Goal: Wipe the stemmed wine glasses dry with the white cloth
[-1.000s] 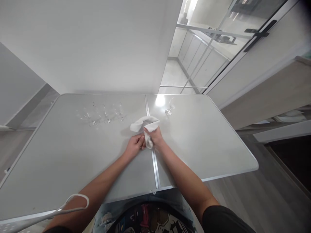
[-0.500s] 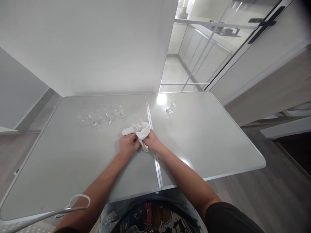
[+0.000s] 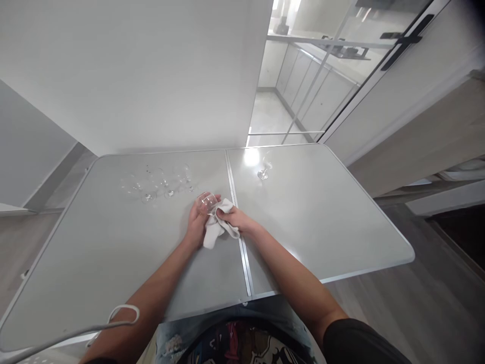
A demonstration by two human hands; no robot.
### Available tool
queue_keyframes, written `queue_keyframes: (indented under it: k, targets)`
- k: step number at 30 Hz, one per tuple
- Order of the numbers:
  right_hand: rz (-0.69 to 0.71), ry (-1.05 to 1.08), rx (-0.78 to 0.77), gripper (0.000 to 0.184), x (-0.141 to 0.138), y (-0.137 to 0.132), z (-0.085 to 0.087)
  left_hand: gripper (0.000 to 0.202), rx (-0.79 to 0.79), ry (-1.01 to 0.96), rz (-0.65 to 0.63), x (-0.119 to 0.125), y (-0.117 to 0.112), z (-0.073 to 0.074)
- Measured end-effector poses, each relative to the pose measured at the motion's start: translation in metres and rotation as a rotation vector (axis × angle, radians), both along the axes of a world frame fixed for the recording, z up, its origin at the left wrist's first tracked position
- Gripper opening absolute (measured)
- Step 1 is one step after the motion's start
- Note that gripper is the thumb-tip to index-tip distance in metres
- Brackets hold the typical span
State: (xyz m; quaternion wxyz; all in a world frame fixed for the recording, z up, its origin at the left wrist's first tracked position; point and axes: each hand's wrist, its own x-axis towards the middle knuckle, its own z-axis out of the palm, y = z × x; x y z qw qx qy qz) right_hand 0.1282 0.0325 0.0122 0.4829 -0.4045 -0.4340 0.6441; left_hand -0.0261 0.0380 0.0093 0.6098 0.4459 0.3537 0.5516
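Note:
A clear wine glass [image 3: 206, 202] lies tilted in my left hand [image 3: 196, 221], its bowl toward the far left and the fingers curled around it. My right hand [image 3: 235, 218] pinches a white cloth [image 3: 214, 231] against the glass near its stem. The cloth hangs down between both hands and hides the lower part of the glass. Both hands are just above the grey table, close to its middle seam.
Three stemmed glasses [image 3: 170, 192] stand in a row on the table's [image 3: 113, 253] far left part. Another stemmed glass [image 3: 263, 173] stands right of the seam, near the back edge. A white cable loop [image 3: 125, 307] is at the lower left. Behind the table rises a white wall [image 3: 151, 76].
My left hand has opened away from the cloth and now cradles the glass, whose bowl has come out into view. The cloth has slid down and toward my right hand.

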Motion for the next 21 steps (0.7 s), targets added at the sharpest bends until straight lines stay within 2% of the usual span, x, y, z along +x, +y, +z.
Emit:
queue_keyframes:
  k: [2, 5, 7, 9, 11, 14, 16, 19, 21]
  targets:
    - [0.127, -0.075, 0.045, 0.039, 0.0, -0.002, 0.0, 0.057, -0.056, -0.071, -0.051, 0.001, 0.0, 0.0]
    - [0.24, -0.368, 0.213, 0.016, 0.004, -0.001, 0.0, 0.053, -0.003, -0.1, 0.02, 0.001, -0.002, 0.0]
    - [0.201, -0.677, 0.376, 0.01, 0.007, 0.002, -0.001, 0.052, 0.084, -0.09, 0.077, 0.002, -0.003, 0.001]
    - [0.093, -0.946, 0.549, 0.022, 0.008, 0.004, -0.003, 0.054, 0.179, -0.071, 0.128, 0.003, -0.004, 0.001]
    - [0.011, -1.062, 0.681, 0.032, 0.007, 0.006, -0.004, 0.058, 0.24, -0.052, 0.163, 0.004, -0.005, 0.002]
    - [-0.001, -1.023, 0.699, 0.038, 0.006, 0.004, -0.004, 0.061, 0.249, -0.052, 0.151, 0.005, -0.006, 0.003]
    - [0.025, -0.947, 0.595, 0.033, 0.006, 0.002, -0.004, 0.06, 0.227, -0.058, 0.118, 0.006, -0.005, 0.003]
    - [0.076, -0.749, 0.436, 0.017, 0.007, 0.001, -0.008, 0.055, 0.194, -0.074, 0.096, 0.007, -0.004, 0.002]
    - [0.058, -0.586, 0.361, 0.016, 0.008, 0.002, -0.012, 0.053, 0.185, -0.104, 0.082, 0.007, -0.003, 0.002]
